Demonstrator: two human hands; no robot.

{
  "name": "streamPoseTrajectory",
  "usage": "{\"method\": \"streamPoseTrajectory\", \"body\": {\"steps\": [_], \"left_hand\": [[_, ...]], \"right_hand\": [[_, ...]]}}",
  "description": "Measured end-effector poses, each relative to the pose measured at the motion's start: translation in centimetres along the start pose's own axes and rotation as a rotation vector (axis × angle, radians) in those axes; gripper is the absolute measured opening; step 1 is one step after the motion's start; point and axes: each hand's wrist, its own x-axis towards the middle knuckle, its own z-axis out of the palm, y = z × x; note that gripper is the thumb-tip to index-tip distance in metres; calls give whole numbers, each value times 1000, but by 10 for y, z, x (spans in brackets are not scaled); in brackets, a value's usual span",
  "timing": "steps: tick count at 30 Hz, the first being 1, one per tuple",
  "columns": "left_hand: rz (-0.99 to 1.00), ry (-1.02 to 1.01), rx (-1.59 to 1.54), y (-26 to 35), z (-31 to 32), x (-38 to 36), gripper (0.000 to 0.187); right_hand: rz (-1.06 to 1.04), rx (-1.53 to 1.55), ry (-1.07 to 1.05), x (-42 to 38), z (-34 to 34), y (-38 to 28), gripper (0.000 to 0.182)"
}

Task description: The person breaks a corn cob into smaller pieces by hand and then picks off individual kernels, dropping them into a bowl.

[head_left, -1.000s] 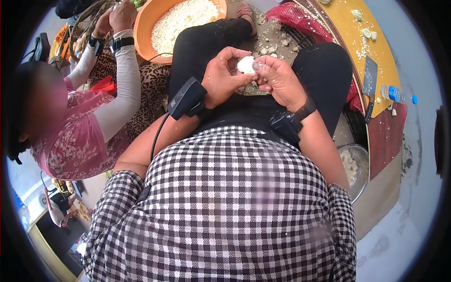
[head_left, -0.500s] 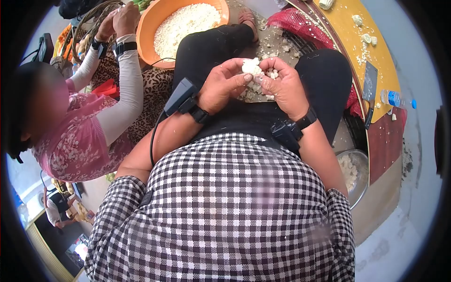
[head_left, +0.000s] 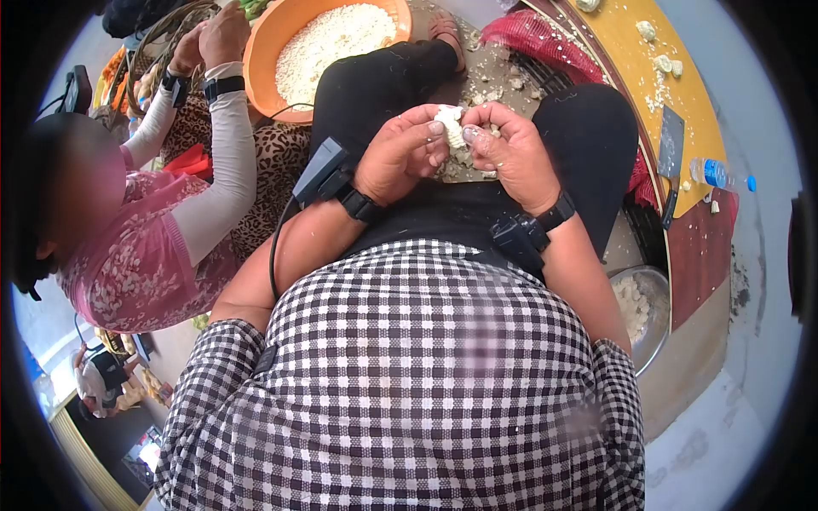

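A small knobbly white piece (head_left: pixel 451 128) is pinched between the fingertips of both hands, above the gap between the black-trousered legs. My left hand (head_left: pixel 400 153) grips its left side, with thumb and forefinger pressed on it. On its right side, my right hand (head_left: pixel 513 155) holds it with thumb and forefinger, the other fingers curled. More white bits (head_left: pixel 461 159) show below and behind the fingers. What the piece is cannot be made out for certain.
An orange basin (head_left: pixel 261 64) of white bits stands upper left, beside a co-worker (head_left: pixel 145 247). On the right, a yellow board (head_left: pixel 699 128) bears white chunks, a cleaver (head_left: pixel 671 145) and a water bottle (head_left: pixel 711 174). A metal bowl (head_left: pixel 657 336) sits lower right, near red netting (head_left: pixel 532 36).
The white piece has turned between my fingers and shows a narrower, ridged side. My hands have shifted only slightly. The co-worker's hands have moved a little to the left.
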Motion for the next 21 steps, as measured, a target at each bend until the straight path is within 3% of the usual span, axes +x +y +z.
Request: {"method": "streamPoseTrajectory", "body": {"steps": [10,17,21], "left_hand": [[74,15,195,-3,-3,3,25],[54,-13,148,-3,-8,5,27],[21,-21,68,-4,-6,3,28]], "right_hand": [[16,-34,69,3,-3,5,21],[54,113,-4,6,-8,9,20],[46,28,44,5,-5,7,16]]}}
